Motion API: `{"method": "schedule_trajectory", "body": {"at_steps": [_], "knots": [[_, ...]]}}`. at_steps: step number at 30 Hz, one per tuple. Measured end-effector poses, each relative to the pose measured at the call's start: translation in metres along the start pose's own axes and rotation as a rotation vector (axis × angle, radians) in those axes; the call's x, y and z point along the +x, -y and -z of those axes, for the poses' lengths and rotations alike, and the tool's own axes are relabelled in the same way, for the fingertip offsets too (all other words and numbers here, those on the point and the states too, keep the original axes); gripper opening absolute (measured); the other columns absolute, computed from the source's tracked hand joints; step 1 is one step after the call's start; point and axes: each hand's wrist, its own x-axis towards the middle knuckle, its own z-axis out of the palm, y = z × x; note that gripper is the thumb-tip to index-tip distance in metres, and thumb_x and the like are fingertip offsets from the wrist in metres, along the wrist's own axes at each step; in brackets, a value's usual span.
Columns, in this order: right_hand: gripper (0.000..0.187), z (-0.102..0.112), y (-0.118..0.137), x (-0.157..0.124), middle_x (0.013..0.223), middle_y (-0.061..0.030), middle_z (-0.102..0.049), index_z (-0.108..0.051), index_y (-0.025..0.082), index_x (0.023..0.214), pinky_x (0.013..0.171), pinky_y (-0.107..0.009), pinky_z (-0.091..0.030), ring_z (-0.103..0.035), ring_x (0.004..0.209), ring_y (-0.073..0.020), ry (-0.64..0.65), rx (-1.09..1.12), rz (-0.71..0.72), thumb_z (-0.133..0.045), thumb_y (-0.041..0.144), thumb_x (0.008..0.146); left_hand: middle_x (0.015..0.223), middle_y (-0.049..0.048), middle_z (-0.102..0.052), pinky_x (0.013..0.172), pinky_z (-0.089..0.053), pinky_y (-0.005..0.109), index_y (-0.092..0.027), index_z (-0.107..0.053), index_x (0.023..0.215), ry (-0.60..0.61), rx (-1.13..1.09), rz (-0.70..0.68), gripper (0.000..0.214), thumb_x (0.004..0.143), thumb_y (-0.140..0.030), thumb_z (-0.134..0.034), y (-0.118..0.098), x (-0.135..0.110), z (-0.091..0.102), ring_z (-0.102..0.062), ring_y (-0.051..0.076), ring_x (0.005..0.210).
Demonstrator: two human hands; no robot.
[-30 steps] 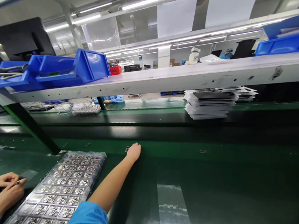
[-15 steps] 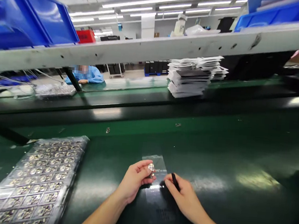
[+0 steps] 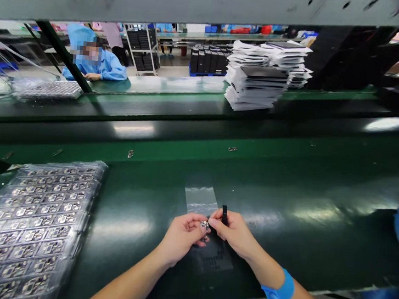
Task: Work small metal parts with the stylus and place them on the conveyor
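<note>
Two bare hands meet low in the middle of the view, over the near part of a green-topped worktop [image 3: 303, 185]. The left hand [image 3: 181, 238] is curled closed, pinching a tiny silver metal part [image 3: 205, 225] at its fingertips, with the part standing just off the hand's inner side, toward the right hand. The part is too small to show a clear long axis. The right hand [image 3: 233, 233] is also closed, gripping a slim black pen-like tool [image 3: 224, 214] whose long axis stands nearly upright, and this hand's fingertips sit just beside the part, so the tool and part are close but not clearly touching. A blue wrist strap [image 3: 280, 288] circles the right wrist. Beneath the hands lies a dark printed sheet [image 3: 213, 259], and a clear film strip [image 3: 197, 200] runs from it toward the far side of the worktop. Near the left edge of the worktop, a clear plastic tray [image 3: 34, 228] holds rows of small metal parts. Tiny scraps [image 3: 130, 153] lie farther out near the worktop's far edge. Beyond it, a stack of white and black packets [image 3: 260, 76] sits on a farther green bench, and a co-worker in a blue gown [image 3: 102, 66] leans over the bench at left.
</note>
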Motion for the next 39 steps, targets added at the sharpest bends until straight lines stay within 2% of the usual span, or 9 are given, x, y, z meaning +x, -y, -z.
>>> {"method": "schedule_trajectory", "body": {"at_steps": [6, 11, 20, 23, 32, 39], "knots": [[0.022, 0.0027, 0.0056, -0.0034, 0.064, -0.0002, -0.064, -0.065, 0.017, 0.074, 0.057, -0.024, -0.045, -0.056, 0.058, -0.0136, 0.003, -0.116, 0.067, -0.062, 0.036, 0.085, 0.074, 0.0045, -0.067, 0.058, -0.052, 0.022, -0.010, -0.066, 0.096, 0.001, 0.006, 0.007, 0.046, 0.065, -0.040, -0.081, 0.0002, -0.0009, -0.0012, -0.063, 0.013, 0.065], [0.019, 0.0033, 0.0047, -0.0042, 0.067, -0.0009, -0.067, -0.065, 0.017, 0.075, 0.064, -0.026, -0.048, -0.060, 0.063, -0.0151, 0.019, -0.144, 0.084, -0.060, 0.031, 0.087, 0.075, 0.0045, -0.067, 0.058, -0.052, 0.022, -0.011, -0.066, 0.097, -0.004, 0.008, 0.008, 0.042, 0.067, -0.037, -0.079, -0.0006, -0.0012, -0.0011, -0.064, 0.013, 0.066], [0.021, 0.0038, 0.0014, -0.0043, 0.066, -0.0006, -0.067, -0.065, 0.018, 0.073, 0.064, -0.026, -0.048, -0.062, 0.063, -0.0156, -0.001, -0.267, 0.117, -0.059, 0.030, 0.089, 0.073, 0.0036, -0.066, 0.055, -0.051, 0.022, -0.011, -0.065, 0.092, 0.011, 0.020, 0.007, 0.033, 0.067, -0.030, -0.077, -0.0020, -0.0015, -0.0015, -0.063, 0.013, 0.063], [0.019, 0.0042, -0.0003, -0.0050, 0.067, -0.0008, -0.066, -0.066, 0.017, 0.075, 0.063, -0.026, -0.048, -0.061, 0.062, -0.0154, -0.023, -0.305, 0.129, -0.060, 0.029, 0.089, 0.074, 0.0031, -0.066, 0.056, -0.051, 0.022, -0.012, -0.066, 0.096, 0.024, 0.028, 0.014, 0.035, 0.067, -0.028, -0.077, -0.0023, -0.0025, -0.0013, -0.063, 0.013, 0.064], [0.019, 0.0042, 0.0004, -0.0049, 0.072, -0.0013, -0.069, -0.065, 0.018, 0.073, 0.063, -0.025, -0.047, -0.062, 0.064, -0.0159, -0.041, -0.383, 0.147, -0.060, 0.029, 0.088, 0.074, 0.0049, -0.067, 0.057, -0.052, 0.024, -0.011, -0.070, 0.092, 0.047, 0.093, 0.048, 0.031, 0.067, -0.028, -0.075, -0.0031, -0.0033, -0.0024, -0.063, 0.014, 0.066], [0.019, 0.0022, 0.0014, -0.0060, 0.074, -0.0022, -0.069, -0.064, 0.019, 0.072, 0.065, -0.027, -0.048, -0.062, 0.066, -0.0166, -0.009, -0.371, 0.148, -0.059, 0.028, 0.088, 0.070, 0.0036, -0.065, 0.052, -0.050, 0.021, -0.012, -0.067, 0.081, 0.056, 0.121, 0.069, 0.028, 0.072, -0.038, -0.073, -0.0029, -0.0037, -0.0016, -0.061, 0.012, 0.062]]}}
